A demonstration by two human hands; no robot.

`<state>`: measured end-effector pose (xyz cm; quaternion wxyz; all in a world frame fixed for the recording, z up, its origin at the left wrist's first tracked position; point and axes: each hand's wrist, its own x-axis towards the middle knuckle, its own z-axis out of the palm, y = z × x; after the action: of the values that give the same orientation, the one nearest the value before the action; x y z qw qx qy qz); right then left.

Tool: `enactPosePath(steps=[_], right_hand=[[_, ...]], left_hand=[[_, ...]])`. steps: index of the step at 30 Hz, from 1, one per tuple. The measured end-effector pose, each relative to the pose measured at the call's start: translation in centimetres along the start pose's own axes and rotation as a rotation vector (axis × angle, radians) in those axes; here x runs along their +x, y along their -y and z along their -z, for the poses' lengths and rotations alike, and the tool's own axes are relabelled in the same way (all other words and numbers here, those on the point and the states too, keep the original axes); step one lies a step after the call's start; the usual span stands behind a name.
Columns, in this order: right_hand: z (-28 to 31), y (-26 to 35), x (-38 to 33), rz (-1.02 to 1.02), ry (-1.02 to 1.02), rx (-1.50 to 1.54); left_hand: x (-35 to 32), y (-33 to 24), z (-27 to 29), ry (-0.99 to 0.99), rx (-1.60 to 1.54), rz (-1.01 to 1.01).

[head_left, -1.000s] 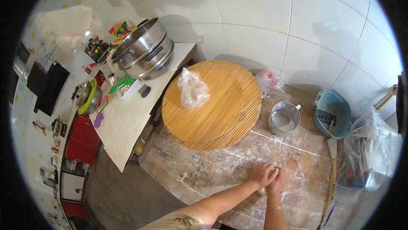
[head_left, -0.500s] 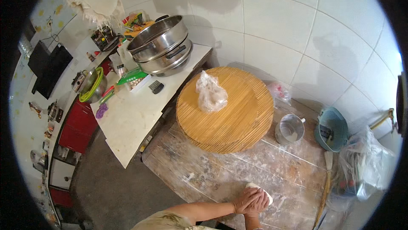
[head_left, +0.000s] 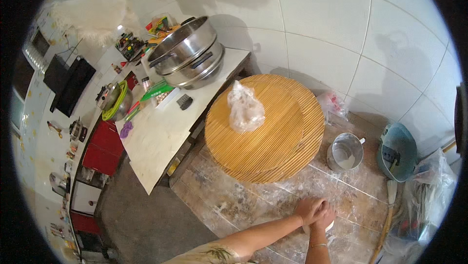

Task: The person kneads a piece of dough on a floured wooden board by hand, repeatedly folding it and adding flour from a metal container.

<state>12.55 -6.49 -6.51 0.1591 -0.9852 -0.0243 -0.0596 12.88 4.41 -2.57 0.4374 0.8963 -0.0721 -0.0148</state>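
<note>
A lump of white dough [head_left: 330, 226] lies on the floured wooden table [head_left: 253, 210], mostly hidden under my two hands. My left hand [head_left: 309, 210] comes in from the left with its fingers curled, pressed against the right one. My right hand [head_left: 323, 218] bears down on the dough, closed over it, and the forearm below it wears a thin bracelet. Farther off are two round slatted wooden boards [head_left: 273, 142], stacked, with a knotted clear plastic bag [head_left: 245, 108] of something pale on top.
Right of the boards stand a metal mug [head_left: 345, 152] and a blue-grey plastic scoop [head_left: 399, 149]. A long-handled brush [head_left: 387, 215] and plastic bags [head_left: 426, 195] line the right edge. On the left, a white counter [head_left: 156, 154] bears steel steamer pots [head_left: 195, 61] and a dark brush [head_left: 185, 101].
The view has shifted, so things sit a little differently in it. My hands have pushed forward over the dough, covering more of it, and both forearms show more.
</note>
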Motion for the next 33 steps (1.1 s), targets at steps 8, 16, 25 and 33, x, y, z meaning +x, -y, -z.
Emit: enactPosePath(steps=[8, 16, 25, 33], right_hand=[[7.5, -0.1, -0.7, -0.16, 0.254, 0.293], [5.1, 3.3, -11.7, 0.104, -0.327, -0.024], [4.3, -1.2, -2.5, -0.092, -0.227, 0.319], [3.6, -3.9, 1.6, -0.449, -0.078, 0.597]], left_hand=[[-1.3, -3.8, 0.5, -0.036, -0.052, 0.107], [-11.0, 0.0, 0.7, -0.131, -0.033, -0.423], [-0.2, -1.6, -1.8, -0.004, 0.134, -0.276], [4.4, -3.8, -2.6, 0.098, 0.253, 0.11]])
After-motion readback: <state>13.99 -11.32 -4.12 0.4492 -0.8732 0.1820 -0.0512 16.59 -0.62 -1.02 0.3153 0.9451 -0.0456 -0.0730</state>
